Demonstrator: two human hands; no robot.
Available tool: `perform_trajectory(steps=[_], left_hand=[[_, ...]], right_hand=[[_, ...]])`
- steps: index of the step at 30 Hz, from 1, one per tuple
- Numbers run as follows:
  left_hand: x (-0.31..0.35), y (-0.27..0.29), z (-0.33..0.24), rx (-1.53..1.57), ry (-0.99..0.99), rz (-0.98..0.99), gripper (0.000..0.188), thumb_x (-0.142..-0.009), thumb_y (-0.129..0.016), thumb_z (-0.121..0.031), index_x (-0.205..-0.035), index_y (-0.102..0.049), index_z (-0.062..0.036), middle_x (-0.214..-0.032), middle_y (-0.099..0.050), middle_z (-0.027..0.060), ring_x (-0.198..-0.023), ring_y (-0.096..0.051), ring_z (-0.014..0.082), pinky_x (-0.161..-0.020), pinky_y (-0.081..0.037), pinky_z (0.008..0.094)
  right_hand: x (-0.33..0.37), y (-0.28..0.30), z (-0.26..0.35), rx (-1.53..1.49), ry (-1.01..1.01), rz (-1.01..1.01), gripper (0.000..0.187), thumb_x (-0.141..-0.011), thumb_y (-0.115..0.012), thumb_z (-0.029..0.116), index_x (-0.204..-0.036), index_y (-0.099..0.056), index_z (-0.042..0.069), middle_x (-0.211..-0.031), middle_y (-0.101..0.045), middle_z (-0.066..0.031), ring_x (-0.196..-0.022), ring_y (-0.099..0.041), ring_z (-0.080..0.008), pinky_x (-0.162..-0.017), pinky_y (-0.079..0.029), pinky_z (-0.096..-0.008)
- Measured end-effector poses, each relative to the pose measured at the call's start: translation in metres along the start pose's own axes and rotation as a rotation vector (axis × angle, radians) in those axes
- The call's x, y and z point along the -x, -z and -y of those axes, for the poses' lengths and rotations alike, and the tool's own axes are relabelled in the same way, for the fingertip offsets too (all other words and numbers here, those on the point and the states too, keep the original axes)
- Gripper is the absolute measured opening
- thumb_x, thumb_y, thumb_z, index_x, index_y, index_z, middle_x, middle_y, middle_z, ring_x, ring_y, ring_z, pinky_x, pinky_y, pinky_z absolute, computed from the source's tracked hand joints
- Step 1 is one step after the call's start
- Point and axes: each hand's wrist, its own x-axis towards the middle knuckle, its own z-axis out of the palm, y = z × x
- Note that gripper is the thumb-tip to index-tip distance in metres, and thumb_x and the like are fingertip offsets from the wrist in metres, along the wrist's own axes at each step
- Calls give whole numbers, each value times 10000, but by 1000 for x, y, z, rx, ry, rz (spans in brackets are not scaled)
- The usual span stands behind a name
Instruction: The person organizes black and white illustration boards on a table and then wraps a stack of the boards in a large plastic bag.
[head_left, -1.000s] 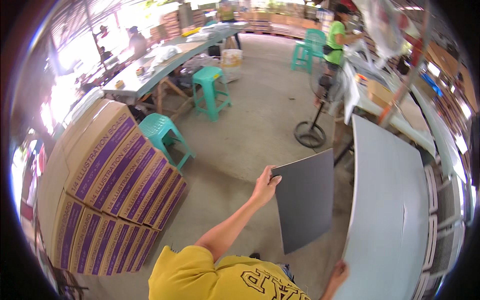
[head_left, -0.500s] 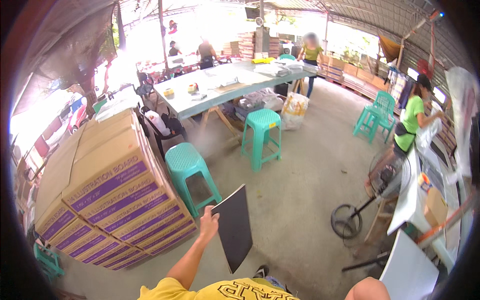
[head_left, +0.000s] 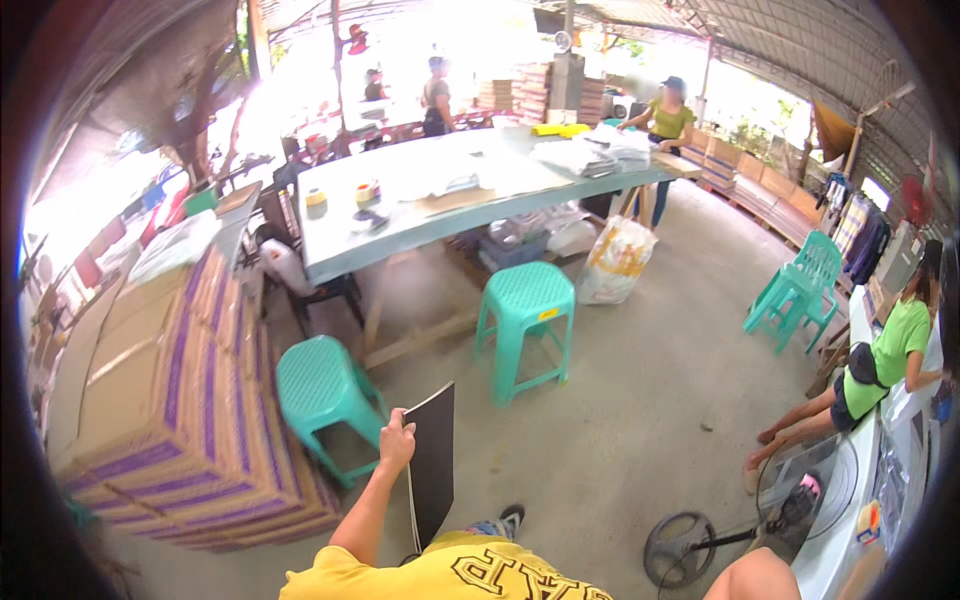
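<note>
My left hand (head_left: 397,437) is closed round the upper left edge of a thin, stiff black board (head_left: 432,470). The board hangs upright in front of my left side, and a pale edge shows along its border. Of my right arm only a bent part (head_left: 757,577) comes into the picture at the lower edge; the hand itself is out of sight. Closest to my left hand stands a green plastic stool (head_left: 325,375). Past the board is a second green stool (head_left: 528,295).
Stacked cartons (head_left: 130,400) stand at the left. A long table (head_left: 430,225) with tape rolls and plastic packs crosses ahead, a white sack (head_left: 618,262) by its leg. A pedestal fan (head_left: 800,500) stands at right, near a co-worker in green (head_left: 885,360). Green chairs (head_left: 800,290) stand farther off.
I have moved forward toward the table, which looks nearer, along with the stools. My left hand keeps the black board, now turned more edge-on. The co-worker in green appears farther right.
</note>
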Motion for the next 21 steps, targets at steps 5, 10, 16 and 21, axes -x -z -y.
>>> perform_trajectory(steps=[5,10,16,21], left_hand=[[-128,-137,-113,40,-165,124,281,-765,-509,-113,-1024,-403,-88,-702,-540,278,-715,-528,442,-598,-410,503],[-265,-220,-212,219,-307,150,243,-775,-519,-84,-1006,-443,-64,-695,-532,216,-665,-531,373,-597,-430,367],[-414,-335,-275,573,-227,68,190,-798,-512,-53,-974,-468,2,-780,-543,24,-710,-465,85,-642,-390,243],[-531,-368,-312,807,-1,-218,189,-819,-494,-81,-976,-493,25,-829,-525,35,-767,-451,108,-704,-369,239]], right_hand=[[46,-75,-126,39,-24,4,317,-825,-452,264,-960,-481,-22,-910,-516,-139,-849,-484,-235,-751,-391,-312],[107,-147,-249,47,-52,-20,332,-829,-440,276,-966,-481,-24,-919,-512,-137,-855,-482,-236,-757,-386,-314],[178,-233,-409,-20,-39,-69,351,-833,-426,290,-974,-481,-27,-929,-508,-134,-864,-478,-236,-764,-381,-316],[215,-310,-533,-56,-35,-99,367,-836,-414,302,-980,-481,-29,-938,-505,-132,-870,-475,-236,-770,-376,-318]])
